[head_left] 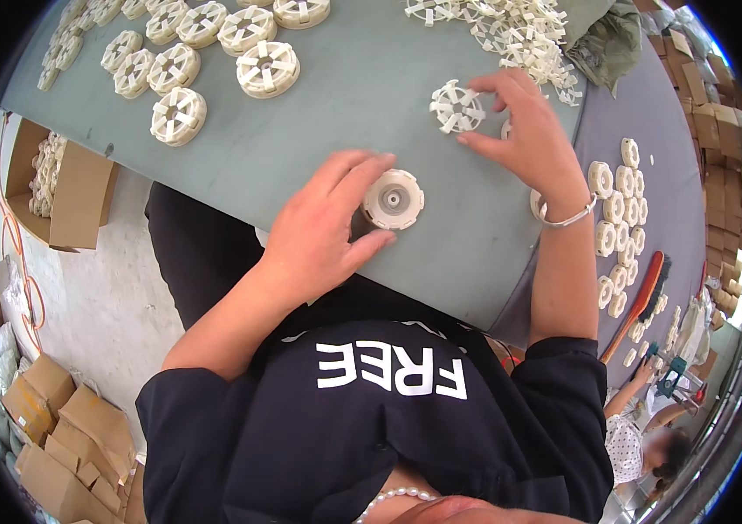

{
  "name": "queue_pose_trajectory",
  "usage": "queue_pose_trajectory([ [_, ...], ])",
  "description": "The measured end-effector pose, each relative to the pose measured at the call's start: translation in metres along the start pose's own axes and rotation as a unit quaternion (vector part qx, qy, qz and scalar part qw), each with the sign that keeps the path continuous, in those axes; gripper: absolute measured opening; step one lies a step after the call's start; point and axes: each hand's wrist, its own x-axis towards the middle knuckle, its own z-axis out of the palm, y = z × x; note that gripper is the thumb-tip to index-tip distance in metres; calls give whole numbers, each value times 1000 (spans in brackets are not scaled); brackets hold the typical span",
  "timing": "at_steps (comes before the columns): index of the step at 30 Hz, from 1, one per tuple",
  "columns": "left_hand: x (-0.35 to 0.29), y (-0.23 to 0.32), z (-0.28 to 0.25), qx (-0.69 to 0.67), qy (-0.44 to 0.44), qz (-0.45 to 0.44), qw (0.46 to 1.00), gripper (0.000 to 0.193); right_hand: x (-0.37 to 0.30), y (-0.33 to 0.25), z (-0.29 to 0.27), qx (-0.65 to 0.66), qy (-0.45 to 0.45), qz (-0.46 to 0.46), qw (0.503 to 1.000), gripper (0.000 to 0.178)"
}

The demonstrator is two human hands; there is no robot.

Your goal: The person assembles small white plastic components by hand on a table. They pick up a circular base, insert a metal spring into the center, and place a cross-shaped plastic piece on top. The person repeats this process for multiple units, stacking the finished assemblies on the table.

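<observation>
My left hand point(323, 214) is curled round the side of a round cream plastic housing point(394, 199) with notches along its rim, which stands on the grey-green table near its front edge. Fingers lie on its far side and the thumb on its near side. To the right and farther off, my right hand point(524, 131) pinches a white spoked plastic disc point(456, 106) between thumb and fingers, tilted above the table. Partly hidden behind my right hand and wrist are more pale round parts point(536, 205).
Several cream housings with spoked tops point(178, 116) stand at the far left. A heap of loose white spoked pieces point(519, 39) lies at the far right beside a dark green bag point(607, 44). Rightward are more rings point(614, 208), a red-handled brush point(648, 301) and another person point(628, 445). An open carton point(83, 205) stands left.
</observation>
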Motion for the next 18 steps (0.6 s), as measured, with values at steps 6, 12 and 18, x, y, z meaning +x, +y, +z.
queue_pose_trajectory([
  [6,-2,9,-16,-88,-41,-70,993,73,-32,-46,-13,153,-95,-21,983,60],
  [12,-1,-4,-2,-78,20,-18,997,65,-34,-61,13,154,-139,-131,969,66],
  [18,2,-8,-2,-111,5,-33,993,61,-36,-59,14,140,-162,-101,971,55],
])
